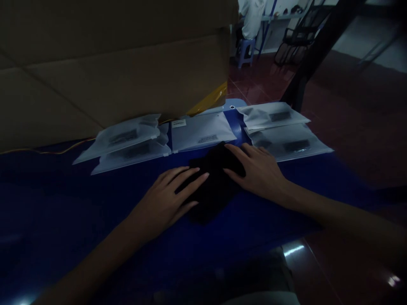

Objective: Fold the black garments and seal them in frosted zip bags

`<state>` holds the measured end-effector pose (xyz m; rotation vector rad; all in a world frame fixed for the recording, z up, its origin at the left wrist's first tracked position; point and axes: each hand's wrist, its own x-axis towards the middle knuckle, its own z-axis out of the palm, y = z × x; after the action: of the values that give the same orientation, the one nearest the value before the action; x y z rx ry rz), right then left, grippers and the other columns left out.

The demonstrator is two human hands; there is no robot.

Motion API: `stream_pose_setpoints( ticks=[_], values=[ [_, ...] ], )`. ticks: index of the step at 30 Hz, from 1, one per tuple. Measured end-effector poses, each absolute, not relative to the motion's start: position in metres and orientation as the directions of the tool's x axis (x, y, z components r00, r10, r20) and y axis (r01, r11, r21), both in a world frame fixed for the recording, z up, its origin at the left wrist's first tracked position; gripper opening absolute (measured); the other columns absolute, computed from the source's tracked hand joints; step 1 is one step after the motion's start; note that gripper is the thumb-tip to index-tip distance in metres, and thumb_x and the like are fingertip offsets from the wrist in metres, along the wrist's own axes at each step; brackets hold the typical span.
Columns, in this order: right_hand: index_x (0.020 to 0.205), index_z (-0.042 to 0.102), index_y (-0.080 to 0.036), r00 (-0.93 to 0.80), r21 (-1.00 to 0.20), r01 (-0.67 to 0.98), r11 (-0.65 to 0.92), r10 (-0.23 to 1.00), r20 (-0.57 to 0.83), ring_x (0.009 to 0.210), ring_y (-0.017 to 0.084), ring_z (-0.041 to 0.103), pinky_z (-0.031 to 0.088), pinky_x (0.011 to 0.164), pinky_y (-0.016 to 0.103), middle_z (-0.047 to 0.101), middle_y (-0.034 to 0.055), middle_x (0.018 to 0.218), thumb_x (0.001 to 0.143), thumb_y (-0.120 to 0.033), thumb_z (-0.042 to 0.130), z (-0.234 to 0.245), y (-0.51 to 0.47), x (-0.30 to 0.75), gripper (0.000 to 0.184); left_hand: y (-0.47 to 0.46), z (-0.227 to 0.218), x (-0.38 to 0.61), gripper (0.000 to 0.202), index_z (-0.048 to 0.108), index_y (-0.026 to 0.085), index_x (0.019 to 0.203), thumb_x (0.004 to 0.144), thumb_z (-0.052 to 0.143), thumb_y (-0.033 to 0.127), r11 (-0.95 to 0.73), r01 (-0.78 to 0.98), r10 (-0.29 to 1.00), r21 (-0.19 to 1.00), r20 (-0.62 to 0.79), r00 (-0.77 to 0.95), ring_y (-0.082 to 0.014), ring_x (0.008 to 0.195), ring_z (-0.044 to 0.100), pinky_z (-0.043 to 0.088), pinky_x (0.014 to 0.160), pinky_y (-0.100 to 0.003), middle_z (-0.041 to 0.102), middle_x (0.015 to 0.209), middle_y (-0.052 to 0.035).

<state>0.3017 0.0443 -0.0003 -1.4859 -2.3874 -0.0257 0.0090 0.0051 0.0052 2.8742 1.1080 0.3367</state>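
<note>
A folded black cloth (213,182) lies on the blue table (79,212) in front of me. My left hand (165,199) rests flat on the cloth's left side, fingers stretched out. On its right side lies my right hand (257,169), also flat with the fingers spread. Neither hand grips anything.
Frosted plastic bags lie in piles behind the cloth: left pile (127,142), middle bag (202,131), right pile (280,129). A large cardboard box (111,63) stands at the back left. A dark post (318,46) rises past the table's right edge. A person in white (252,17) sits far back.
</note>
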Motion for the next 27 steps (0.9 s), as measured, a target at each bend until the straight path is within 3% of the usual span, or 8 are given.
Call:
stream_pose_setpoints(
  ticks=[3,6,11,14,17,23,27],
  values=[
    [0.153,0.046,-0.025,-0.4,-0.297,0.82,0.49,0.86,0.316,0.092,0.03,0.069,0.062,0.068,0.044,0.063,0.013,0.123,0.098,-0.042,0.059,0.002,0.04,0.298,0.059,0.005,0.006,0.011,0.077,0.012,0.028,0.169,0.106,0.054,0.038,-0.733,0.672,0.676,0.108,0.231,0.7,-0.0372,0.153,0.036,0.043,0.118,-0.06,0.033,0.168,-0.0162],
    [0.152,0.045,-0.027,-0.459,-0.405,0.645,0.648,0.752,0.472,0.109,0.03,0.068,0.065,0.082,0.046,0.061,0.0123,0.128,0.097,-0.037,0.062,0.004,0.035,0.297,0.058,0.005,0.007,0.012,0.091,-0.002,0.025,0.17,0.104,0.059,0.035,-0.732,0.675,0.669,0.092,0.282,0.688,-0.0412,0.159,0.02,0.036,0.122,-0.064,0.014,0.174,-0.0203],
    [0.164,0.028,-0.025,-0.645,-0.365,0.237,0.9,0.427,0.634,0.131,0.025,0.061,0.06,0.102,0.04,0.059,0.0139,0.141,0.099,-0.025,0.061,0.003,0.024,0.291,0.073,0.004,0.011,0.014,0.101,-0.014,0.028,0.167,0.102,0.063,0.031,-0.746,0.663,0.638,0.061,0.351,0.686,-0.0437,0.162,0.006,0.028,0.125,-0.068,-0.007,0.176,-0.0169],
    [0.158,0.039,-0.01,-0.774,-0.26,0.078,0.962,0.223,0.592,0.138,0.025,0.057,0.055,0.111,0.04,0.063,0.0181,0.142,0.099,-0.024,0.06,0.003,0.019,0.286,0.064,0.004,0.013,0.015,0.096,-0.006,0.031,0.169,0.102,0.063,0.03,-0.743,0.669,0.628,0.016,0.361,0.689,-0.0439,0.162,0.006,0.024,0.126,-0.069,-0.001,0.177,-0.0124],
    [0.142,0.058,-0.008,-0.858,-0.177,0.03,0.984,0.116,0.499,0.138,0.025,0.057,0.052,0.114,0.041,0.065,0.0177,0.141,0.1,-0.03,0.06,0.002,0.018,0.283,0.048,0.006,0.013,0.013,0.086,0.007,0.027,0.17,0.101,0.058,0.03,-0.744,0.669,0.641,-0.016,0.268,0.719,-0.043,0.162,0.008,0.015,0.128,-0.069,0.018,0.176,-0.0101],
    [0.119,0.07,-0.016,-0.874,-0.079,0.12,0.99,0.143,0.465,0.125,0.025,0.064,0.055,0.105,0.042,0.069,0.0142,0.132,0.104,-0.046,0.056,0.004,0.02,0.286,0.036,0.007,0.011,0.01,0.085,0.012,0.018,0.169,0.102,0.054,0.051,-0.758,0.652,0.648,0.016,0.134,0.75,-0.0425,0.162,0.01,0.012,0.128,-0.068,0.021,0.175,-0.0132],
    [0.105,0.068,-0.015,-0.813,-0.058,0.328,0.943,0.313,0.491,0.107,0.027,0.07,0.06,0.095,0.044,0.072,0.015,0.116,0.102,-0.048,0.059,0.007,0.026,0.292,0.035,0.005,0.014,0.011,0.088,0.015,0.024,0.169,0.1,0.055,0.062,-0.754,0.654,0.654,0.057,0.149,0.741,-0.042,0.16,0.017,0.013,0.128,-0.068,0.028,0.172,-0.0137]
  ],
)
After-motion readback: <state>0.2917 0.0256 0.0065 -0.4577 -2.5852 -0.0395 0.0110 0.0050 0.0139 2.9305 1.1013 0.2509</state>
